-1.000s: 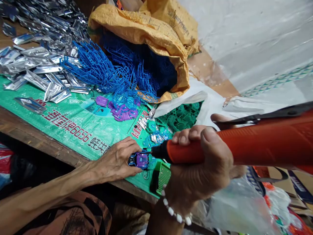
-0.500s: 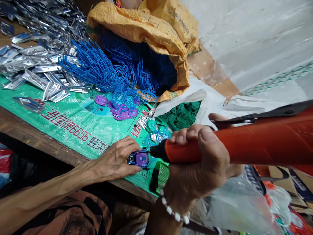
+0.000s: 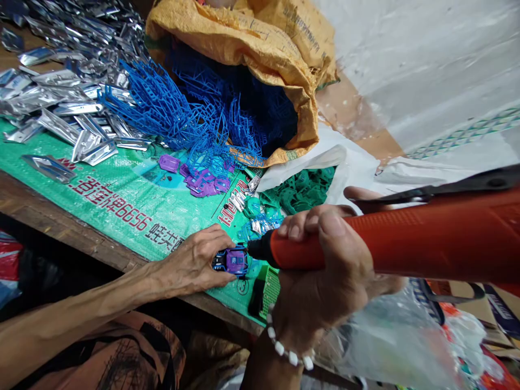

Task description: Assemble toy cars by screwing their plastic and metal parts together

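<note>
My left hand (image 3: 195,261) rests on the green woven sheet (image 3: 122,200) and pinches a small blue and purple toy car (image 3: 232,261), holding it down. My right hand (image 3: 325,271) is wrapped round an orange electric screwdriver (image 3: 406,235) that lies nearly level. Its black nose (image 3: 260,250) points left and meets the car's right end. A white bead bracelet (image 3: 288,353) circles my right wrist.
Loose purple parts (image 3: 203,183), blue plastic frames (image 3: 179,116) spilling from a yellow sack (image 3: 260,49), silver foil packets (image 3: 69,103) and green parts (image 3: 304,189) on a white bag lie beyond. A small green tray (image 3: 270,290) sits by the table's wooden edge (image 3: 81,244).
The orange screwdriver and my right hand have shifted slightly left and up toward the car. My left hand keeps the car in place.
</note>
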`<state>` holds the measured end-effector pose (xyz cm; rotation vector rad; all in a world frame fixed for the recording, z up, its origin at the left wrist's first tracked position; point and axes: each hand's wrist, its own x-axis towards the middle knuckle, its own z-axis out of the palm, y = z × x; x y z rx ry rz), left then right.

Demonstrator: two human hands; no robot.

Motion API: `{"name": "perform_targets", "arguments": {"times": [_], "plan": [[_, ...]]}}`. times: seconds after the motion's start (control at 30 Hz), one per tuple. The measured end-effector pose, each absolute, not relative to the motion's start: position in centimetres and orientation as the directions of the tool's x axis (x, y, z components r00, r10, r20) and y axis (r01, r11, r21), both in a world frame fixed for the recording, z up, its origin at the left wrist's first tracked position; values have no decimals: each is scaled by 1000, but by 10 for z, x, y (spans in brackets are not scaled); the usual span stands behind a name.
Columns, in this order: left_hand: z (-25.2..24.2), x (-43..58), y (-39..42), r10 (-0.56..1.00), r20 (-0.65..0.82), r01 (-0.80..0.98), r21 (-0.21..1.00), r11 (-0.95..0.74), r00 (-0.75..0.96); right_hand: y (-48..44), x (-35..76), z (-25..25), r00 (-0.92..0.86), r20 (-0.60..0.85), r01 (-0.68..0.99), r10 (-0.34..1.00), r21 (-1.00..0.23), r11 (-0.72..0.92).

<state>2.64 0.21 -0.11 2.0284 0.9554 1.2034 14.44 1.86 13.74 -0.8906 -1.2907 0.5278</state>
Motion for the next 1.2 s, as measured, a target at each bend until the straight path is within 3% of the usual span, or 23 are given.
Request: {"name": "perform_targets", "arguments": {"times": [0.1, 0.23, 0.37, 0.57, 0.8, 1.03, 1.2], "plan": [[1, 26, 2, 814, 473, 284, 773, -567, 335, 19, 143, 138, 239, 538, -39, 808, -826, 562], [3, 26, 2, 812, 468, 274, 778, -565, 348, 20, 144, 137, 180, 447, -48, 876, -886, 462], [4, 26, 3, 808, 466, 266, 779, -568, 361, 23, 144, 133, 138, 485, -56, 863, -866, 496], [3, 21, 4, 788, 495, 287, 745, -602, 367, 22, 152, 142, 324, 510, -111, 797, -816, 567], [-3, 15, 6, 718, 583, 238, 689, -685, 381, 15, 193, 148, 505, 593, 166, 627, -780, 604], [-2, 14, 6, 752, 526, 265, 719, -643, 399, 6, 216, 132, 533, 529, 277, 660, -846, 455], [-1, 12, 5, 741, 530, 272, 704, -656, 413, 7, 218, 126, 502, 478, 264, 721, -878, 398]]}}
